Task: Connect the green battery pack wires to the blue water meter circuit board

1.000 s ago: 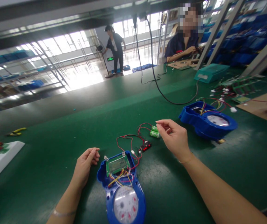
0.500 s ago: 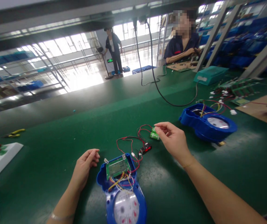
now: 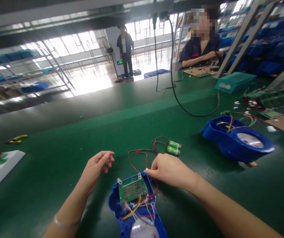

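A blue meter housing [image 3: 115,198] lies on the bench before me, with a circuit board and a lit display [image 3: 133,190] in its upper part. Coloured wires [image 3: 139,206] run down from the board over the round dial [image 3: 144,229]. My right hand [image 3: 170,170] pinches a small white wire connector [image 3: 146,170] at the housing's top right corner; the palm hides the small black module with red digits. Two green batteries [image 3: 174,148] on red leads lie beyond that hand. Left of the housing, my left hand [image 3: 96,170] hovers, fingers curled together, nothing visible in them.
A second blue meter [image 3: 238,138] with loose wires is at the right, near a teal box [image 3: 236,82] and a black cable [image 3: 193,114]. Yellow-handled pliers [image 3: 18,138] and a white foam tray [image 3: 5,168] lie left. A co-worker [image 3: 201,49] sits across the bench.
My right hand has left the green batteries and come down left to the connector beside the housing, covering the black module. My left hand stays beside the housing. The view has shifted slightly.
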Demonstrator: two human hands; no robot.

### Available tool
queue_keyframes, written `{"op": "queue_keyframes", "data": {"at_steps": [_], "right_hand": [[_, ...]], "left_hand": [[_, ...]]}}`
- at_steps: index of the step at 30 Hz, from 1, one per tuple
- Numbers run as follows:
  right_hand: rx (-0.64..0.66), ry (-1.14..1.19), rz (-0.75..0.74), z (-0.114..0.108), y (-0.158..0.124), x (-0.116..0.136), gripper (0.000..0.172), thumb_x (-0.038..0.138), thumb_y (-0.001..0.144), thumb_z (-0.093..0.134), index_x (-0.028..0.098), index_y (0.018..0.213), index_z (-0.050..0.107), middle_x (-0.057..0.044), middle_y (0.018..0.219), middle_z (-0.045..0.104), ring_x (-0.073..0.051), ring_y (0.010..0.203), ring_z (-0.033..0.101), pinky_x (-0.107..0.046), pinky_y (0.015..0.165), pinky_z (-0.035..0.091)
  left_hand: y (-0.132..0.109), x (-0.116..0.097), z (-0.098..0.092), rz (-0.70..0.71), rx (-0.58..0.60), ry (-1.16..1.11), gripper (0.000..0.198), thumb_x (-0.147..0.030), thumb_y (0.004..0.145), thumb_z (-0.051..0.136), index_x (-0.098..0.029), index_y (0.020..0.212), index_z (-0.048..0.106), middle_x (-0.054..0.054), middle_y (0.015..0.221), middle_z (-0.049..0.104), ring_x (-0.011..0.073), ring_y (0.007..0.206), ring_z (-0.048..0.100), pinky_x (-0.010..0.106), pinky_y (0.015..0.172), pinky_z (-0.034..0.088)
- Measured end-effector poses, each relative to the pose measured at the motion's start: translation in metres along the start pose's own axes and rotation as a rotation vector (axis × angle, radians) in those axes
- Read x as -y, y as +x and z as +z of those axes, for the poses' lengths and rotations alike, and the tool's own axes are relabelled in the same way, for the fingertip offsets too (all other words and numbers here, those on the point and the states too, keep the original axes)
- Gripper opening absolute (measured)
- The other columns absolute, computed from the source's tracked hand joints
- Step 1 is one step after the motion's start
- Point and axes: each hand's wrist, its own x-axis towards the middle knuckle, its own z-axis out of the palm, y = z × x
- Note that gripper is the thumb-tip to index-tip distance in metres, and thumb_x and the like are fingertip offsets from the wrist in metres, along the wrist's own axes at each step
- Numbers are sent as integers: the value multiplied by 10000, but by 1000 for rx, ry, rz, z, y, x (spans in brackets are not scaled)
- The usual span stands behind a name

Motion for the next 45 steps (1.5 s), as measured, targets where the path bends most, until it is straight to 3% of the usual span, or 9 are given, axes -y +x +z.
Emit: {"op": "queue_keyframes", "data": {"at_steps": [5, 9, 17, 22, 26, 30, 36, 42, 45], "right_hand": [[91, 247, 30, 4, 5, -9, 410, 318, 789, 672, 191, 416, 558, 45, 407, 334, -94, 414, 270, -273, 413, 153], [8, 563, -6, 7, 1, -15, 371, 463, 845, 624, 165, 634, 690, 32, 529, 453, -108, 510, 324, -262, 489, 213], [-47, 804, -77, 11, -3, 1, 374, 513, 848, 644, 170, 715, 711, 13, 648, 538, -130, 609, 407, -270, 580, 287], [-221, 831, -77, 16, 2, 7, 351, 503, 800, 683, 193, 639, 664, 19, 611, 538, -152, 611, 466, -285, 624, 360], [-316, 863, -133, 22, 2, 8, 365, 500, 841, 651, 199, 638, 613, -20, 707, 605, -223, 829, 591, -305, 740, 421], [-353, 817, -196, 27, -3, 7, 391, 486, 900, 591, 200, 638, 540, 0, 672, 548, -188, 723, 533, -285, 666, 387], [-321, 744, -206, 26, -5, 6, 395, 506, 916, 576, 190, 679, 577, 11, 667, 530, -156, 657, 461, -272, 618, 354], [-277, 811, -98, 17, -19, 0, 472, 612, 876, 564, 186, 673, 559, 6, 657, 531, -151, 646, 470, -280, 642, 367], [-174, 785, 19, 18, -35, -3, 478, 619, 791, 650, 199, 651, 469, 35, 634, 453, -129, 614, 416, -264, 595, 336]], "left_hand": [[11, -16, 16, -3, 106, 24, 498, -612, 735, 712, -155, 934, 714, 70, 834, 652, 148, 654, 538, 211, 487, 402], [18, -31, 29, -19, 218, 47, 464, -581, 744, 704, -145, 902, 732, 102, 870, 698, 151, 646, 554, 208, 483, 402], [21, -83, 65, -93, 599, 93, 436, -554, 789, 657, -138, 833, 777, 110, 828, 730, 169, 739, 632, 212, 602, 491], [24, -89, 86, -156, 529, -103, 404, -523, 605, 845, -142, 697, 746, 73, 737, 714, 122, 636, 607, 208, 614, 497], [19, -87, 93, -169, 477, -187, 482, -550, 544, 889, -123, 684, 717, 53, 678, 694, 93, 586, 593, 179, 594, 500], [12, -87, 96, -192, 404, -208, 391, -437, 706, 842, -120, 633, 625, 40, 612, 663, 109, 565, 630, 193, 602, 537], [12, -89, 95, -221, 280, -185, 228, -284, 991, 504, -153, 809, 541, 91, 752, 741, 135, 575, 680, 207, 552, 538], [11, -101, 69, -176, 350, 85, 561, -584, 987, 382, -100, 1063, 657, 176, 1114, 720, 239, 836, 725, 308, 653, 553], [-3, -94, 40, -93, 297, 257, 530, -571, 969, 417, -114, 1127, 636, 154, 1170, 699, 250, 926, 696, 316, 676, 526]]}}
